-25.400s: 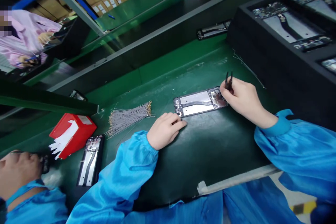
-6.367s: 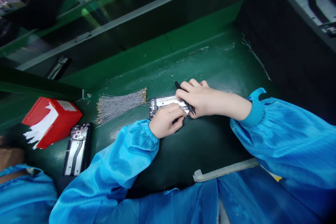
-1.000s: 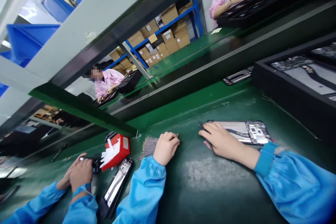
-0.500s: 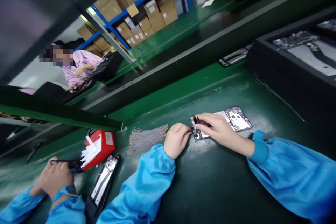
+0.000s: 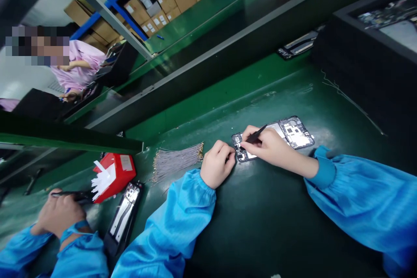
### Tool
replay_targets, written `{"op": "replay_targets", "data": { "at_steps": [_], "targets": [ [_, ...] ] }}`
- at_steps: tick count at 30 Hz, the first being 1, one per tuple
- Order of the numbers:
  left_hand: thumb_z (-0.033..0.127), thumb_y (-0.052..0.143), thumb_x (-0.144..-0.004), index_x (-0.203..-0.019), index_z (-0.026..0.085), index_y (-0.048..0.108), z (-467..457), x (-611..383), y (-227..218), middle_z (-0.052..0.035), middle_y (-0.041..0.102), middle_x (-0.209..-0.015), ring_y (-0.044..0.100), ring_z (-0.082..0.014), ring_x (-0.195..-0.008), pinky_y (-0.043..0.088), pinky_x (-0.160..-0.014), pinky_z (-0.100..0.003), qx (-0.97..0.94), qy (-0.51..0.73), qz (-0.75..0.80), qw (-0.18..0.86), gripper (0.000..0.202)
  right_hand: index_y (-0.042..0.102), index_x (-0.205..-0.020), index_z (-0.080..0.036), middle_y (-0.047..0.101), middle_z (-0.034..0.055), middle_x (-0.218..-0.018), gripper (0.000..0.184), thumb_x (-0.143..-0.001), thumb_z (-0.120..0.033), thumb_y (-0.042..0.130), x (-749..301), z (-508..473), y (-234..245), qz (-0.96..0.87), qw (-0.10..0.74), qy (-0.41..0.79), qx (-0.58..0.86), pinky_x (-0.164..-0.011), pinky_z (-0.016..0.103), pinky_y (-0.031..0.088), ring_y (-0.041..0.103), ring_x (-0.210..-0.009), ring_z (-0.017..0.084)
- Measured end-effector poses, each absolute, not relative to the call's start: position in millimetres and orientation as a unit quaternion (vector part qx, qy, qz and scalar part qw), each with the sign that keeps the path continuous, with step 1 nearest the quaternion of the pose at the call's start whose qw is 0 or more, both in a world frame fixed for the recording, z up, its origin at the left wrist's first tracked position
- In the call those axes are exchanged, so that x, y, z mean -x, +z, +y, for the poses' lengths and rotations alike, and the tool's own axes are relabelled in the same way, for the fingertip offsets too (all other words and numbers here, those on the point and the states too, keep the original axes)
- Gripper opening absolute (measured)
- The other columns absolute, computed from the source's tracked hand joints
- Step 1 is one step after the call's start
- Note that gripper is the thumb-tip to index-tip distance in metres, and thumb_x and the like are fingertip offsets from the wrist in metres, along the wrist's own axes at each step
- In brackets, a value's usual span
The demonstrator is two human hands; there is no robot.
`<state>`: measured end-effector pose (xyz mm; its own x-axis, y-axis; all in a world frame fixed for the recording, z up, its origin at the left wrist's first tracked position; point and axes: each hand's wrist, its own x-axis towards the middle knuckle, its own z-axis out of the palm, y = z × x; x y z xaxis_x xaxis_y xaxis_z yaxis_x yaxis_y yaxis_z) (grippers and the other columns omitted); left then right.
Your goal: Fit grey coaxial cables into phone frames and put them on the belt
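Note:
An opened phone (image 5: pixel 296 134) lies flat on the green bench, its inner boards showing. My right hand (image 5: pixel 265 144) reaches over it, closed around slim black tweezers (image 5: pixel 258 134) that point down at the phone's left end. The tweezers' tips are hard to make out against the dark parts. Beside that same end rests my left hand (image 5: pixel 217 163), fingers curled together at the phone's edge. Whatever those fingers hold, if anything, is hidden. Left of my left hand lies a bundle of thin grey cables (image 5: pixel 177 160) with gold-coloured ends.
A red box (image 5: pixel 125 169) with white strips stands at left, near another opened phone (image 5: pixel 125 213). A co-worker's hands (image 5: pixel 60 213) hold a dark object there. Black trays (image 5: pixel 361 56) fill the right, with a phone part (image 5: pixel 299 45) beside them. A green post (image 5: pixel 71 137) crosses the left.
The view has shifted, with the far person moving left in it. My right hand has turned, so the tweezers show more clearly above it. My left hand stays by the phone's left end.

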<state>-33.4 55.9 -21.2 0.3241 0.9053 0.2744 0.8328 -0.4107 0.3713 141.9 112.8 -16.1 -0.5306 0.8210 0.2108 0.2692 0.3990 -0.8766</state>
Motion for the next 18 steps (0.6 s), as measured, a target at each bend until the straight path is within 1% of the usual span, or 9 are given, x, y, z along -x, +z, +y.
{"op": "replay_targets", "data": {
  "at_steps": [3,5,12,18],
  "targets": [
    [0.018,0.046,-0.081,-0.073,0.017,0.054,54.8,30.8,-21.1,-0.0003,0.049,-0.071,0.049,-0.0092,-0.062,0.043,-0.058,-0.019,-0.801,0.219,0.553,0.062,0.011,0.056,-0.072,-0.017,0.060,-0.0014,-0.068,0.009,-0.078,-0.022,0.051,-142.0,113.4,-15.7,-0.785,0.330,0.410,0.327,-0.057,0.022,0.040,0.056,-0.061,0.011],
    [0.019,0.047,-0.081,-0.072,0.017,0.054,54.7,29.7,-21.0,0.0005,0.047,-0.068,0.047,-0.0088,-0.060,0.042,-0.056,-0.019,-0.798,0.220,0.558,0.056,0.011,0.058,-0.073,-0.017,0.061,-0.0017,-0.067,0.009,-0.078,-0.022,0.052,-141.8,113.2,-16.3,-0.789,0.327,0.402,0.331,-0.057,0.023,0.040,0.056,-0.061,0.011],
    [0.019,0.047,-0.081,-0.071,0.017,0.054,55.0,29.2,-20.5,0.0013,0.046,-0.067,0.045,-0.0076,-0.057,0.040,-0.054,-0.018,-0.794,0.224,0.563,0.047,0.012,0.059,-0.073,-0.016,0.063,-0.0019,-0.066,0.010,-0.077,-0.024,0.054,-141.0,113.9,-17.0,-0.786,0.331,0.390,0.347,-0.054,0.022,0.039,0.057,-0.058,0.011],
    [0.019,0.047,-0.081,-0.071,0.017,0.053,54.6,29.4,-19.9,0.0011,0.047,-0.068,0.046,-0.0076,-0.057,0.041,-0.054,-0.017,-0.801,0.214,0.558,0.040,0.012,0.060,-0.074,-0.015,0.064,-0.0009,-0.068,0.012,-0.077,-0.025,0.055,-141.8,113.9,-17.4,-0.789,0.321,0.393,0.347,-0.056,0.023,0.041,0.059,-0.061,0.012]
  ]
}}
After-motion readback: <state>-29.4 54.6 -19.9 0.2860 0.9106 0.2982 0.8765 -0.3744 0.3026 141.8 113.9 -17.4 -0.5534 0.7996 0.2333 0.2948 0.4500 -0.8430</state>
